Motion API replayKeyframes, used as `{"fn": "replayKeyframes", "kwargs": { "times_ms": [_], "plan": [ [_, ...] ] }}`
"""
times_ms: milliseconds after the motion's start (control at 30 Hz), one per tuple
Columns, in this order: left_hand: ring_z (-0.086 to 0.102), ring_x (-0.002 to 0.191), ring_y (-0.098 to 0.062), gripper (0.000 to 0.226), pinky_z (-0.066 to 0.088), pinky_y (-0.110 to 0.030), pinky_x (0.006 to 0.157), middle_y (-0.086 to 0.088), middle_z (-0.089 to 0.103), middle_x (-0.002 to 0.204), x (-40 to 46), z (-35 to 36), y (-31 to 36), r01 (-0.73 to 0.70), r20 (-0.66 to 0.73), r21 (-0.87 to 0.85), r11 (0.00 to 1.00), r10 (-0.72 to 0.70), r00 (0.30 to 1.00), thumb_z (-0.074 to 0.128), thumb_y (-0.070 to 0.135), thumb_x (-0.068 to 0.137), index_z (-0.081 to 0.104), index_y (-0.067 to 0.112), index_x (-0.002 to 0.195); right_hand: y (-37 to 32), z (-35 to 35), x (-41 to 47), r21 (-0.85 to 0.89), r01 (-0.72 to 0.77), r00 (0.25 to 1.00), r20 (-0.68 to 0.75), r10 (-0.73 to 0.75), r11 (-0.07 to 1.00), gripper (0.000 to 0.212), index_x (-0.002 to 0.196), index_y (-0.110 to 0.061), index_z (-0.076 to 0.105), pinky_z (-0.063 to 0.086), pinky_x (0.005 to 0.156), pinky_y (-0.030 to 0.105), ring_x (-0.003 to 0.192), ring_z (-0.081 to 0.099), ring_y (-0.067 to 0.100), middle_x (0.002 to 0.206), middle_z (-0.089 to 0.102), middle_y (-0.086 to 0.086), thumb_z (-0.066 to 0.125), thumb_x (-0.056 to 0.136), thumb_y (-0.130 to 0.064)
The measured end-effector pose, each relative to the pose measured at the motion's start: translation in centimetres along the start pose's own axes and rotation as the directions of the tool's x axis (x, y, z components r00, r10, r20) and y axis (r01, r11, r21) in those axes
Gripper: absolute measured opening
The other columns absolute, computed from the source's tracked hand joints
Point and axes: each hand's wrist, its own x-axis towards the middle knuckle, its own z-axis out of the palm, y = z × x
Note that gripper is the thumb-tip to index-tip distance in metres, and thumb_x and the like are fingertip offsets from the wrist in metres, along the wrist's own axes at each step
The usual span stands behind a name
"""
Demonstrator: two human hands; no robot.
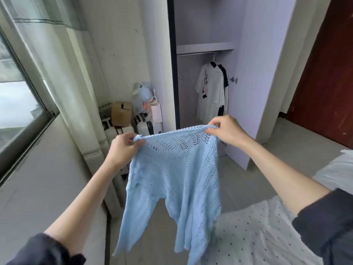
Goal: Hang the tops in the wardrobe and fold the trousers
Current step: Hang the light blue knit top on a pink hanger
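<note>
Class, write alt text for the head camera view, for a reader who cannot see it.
Left hand and right hand pinch the top edge of a light blue open-knit top, holding it up spread before an open lilac wardrobe where white and dark tops hang.

both hands raised, left hand (123, 148) and right hand (224, 131) pinching.

A light blue open-knit top (172, 169) hangs in front of the open wardrobe (246, 83), its upper edge pinched by the left hand (125, 148) and right hand (226, 131). Inside the wardrobe, white tops (210, 92) hang from the rail (194, 54).
</note>
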Motion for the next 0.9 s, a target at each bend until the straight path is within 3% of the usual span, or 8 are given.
{"fn": "replayKeyframes", "kwargs": {
  "times_ms": [133, 267, 400, 500, 667, 800, 900],
  "plan": [
    [0.026, 0.047, -0.008, 0.040, 0.019, -0.020, 0.045, 0.008, 0.034, 0.048, 7.0, 3.3, -1.2, -0.046, 0.096, -0.014, 0.999, 0.047, 0.994, 0.065, 0.020, 0.087, 0.040, 0.012, 0.056, 3.1, 0.4, 6.7, -0.040, -0.072, 0.997, -0.023, 0.071, 0.997, 0.011, 0.084, -0.010, 0.072, 0.034, 0.068, 0.023, 0.076, 0.051, 0.012, 0.070, 0.058, -0.005, 0.073, 0.079, -0.020],
    [0.021, 0.046, -0.011, 0.050, 0.019, -0.021, 0.045, 0.007, 0.024, 0.051, 14.7, 7.8, -3.3, -0.101, 0.214, -0.054, 0.993, 0.110, 0.971, 0.066, 0.019, 0.086, 0.027, 0.015, 0.056, 6.3, 0.5, 13.5, -0.077, -0.157, 0.987, -0.039, 0.155, 0.985, 0.007, 0.080, -0.015, 0.071, 0.037, 0.068, 0.023, 0.075, 0.053, 0.011, 0.072, 0.061, -0.005, 0.076, 0.076, -0.019],
    [0.024, 0.041, -0.010, 0.051, 0.021, -0.018, 0.043, 0.010, 0.025, 0.044, 22.1, 12.1, -5.4, -0.105, 0.305, -0.106, 0.989, 0.133, 0.943, 0.066, 0.020, 0.087, 0.028, 0.017, 0.054, 9.3, 1.4, 19.5, -0.083, -0.205, 0.976, -0.087, 0.198, 0.975, 0.007, 0.080, -0.013, 0.073, 0.037, 0.060, 0.012, 0.065, 0.051, 0.000, 0.065, 0.059, -0.014, 0.077, 0.075, -0.015],
    [0.020, 0.051, -0.012, 0.050, 0.017, -0.024, 0.049, 0.004, 0.024, 0.055, 28.0, 15.1, -6.8, -0.153, 0.364, -0.129, 0.980, 0.190, 0.912, 0.067, 0.022, 0.086, 0.026, 0.014, 0.058, 11.3, 2.0, 24.2, -0.084, -0.249, 0.963, -0.128, 0.237, 0.965, 0.006, 0.078, -0.016, 0.072, 0.036, 0.059, 0.010, 0.066, 0.052, 0.000, 0.066, 0.060, -0.014, 0.077, 0.075, -0.015],
    [0.020, 0.049, -0.009, 0.046, 0.018, -0.022, 0.048, 0.002, 0.025, 0.058, 37.7, 20.0, -7.9, -0.181, 0.486, -0.185, 0.966, 0.250, 0.838, 0.065, 0.026, 0.087, 0.029, 0.013, 0.062, 14.8, 2.4, 31.0, -0.054, -0.333, 0.922, -0.228, 0.313, 0.942, 0.009, 0.077, -0.019, 0.070, 0.036, 0.056, 0.003, 0.066, 0.053, 0.001, 0.067, 0.061, -0.010, 0.076, 0.076, -0.012],
    [0.023, 0.052, -0.011, 0.044, 0.022, -0.019, 0.048, 0.005, 0.028, 0.055, 41.6, 24.3, -7.5, -0.234, 0.532, -0.223, 0.946, 0.319, 0.784, 0.065, 0.025, 0.088, 0.034, 0.008, 0.061, 18.0, 1.6, 34.2, -0.032, -0.406, 0.883, -0.273, 0.382, 0.913, 0.015, 0.074, -0.021, 0.069, 0.038, 0.059, 0.010, 0.054, 0.053, -0.012, 0.064, 0.061, -0.010, 0.075, 0.074, -0.007],
    [0.025, 0.055, -0.013, 0.042, 0.023, -0.021, 0.051, 0.005, 0.031, 0.056, 43.7, 27.7, -6.9, -0.285, 0.560, -0.228, 0.931, 0.365, 0.744, 0.064, 0.023, 0.088, 0.037, 0.013, 0.057, 20.9, 1.2, 36.5, -0.019, -0.451, 0.847, -0.327, 0.420, 0.893, 0.011, 0.076, -0.016, 0.072, 0.038, 0.067, 0.020, 0.059, 0.054, -0.005, 0.072, 0.065, 0.001, 0.075, 0.073, -0.006]
  ]
}}
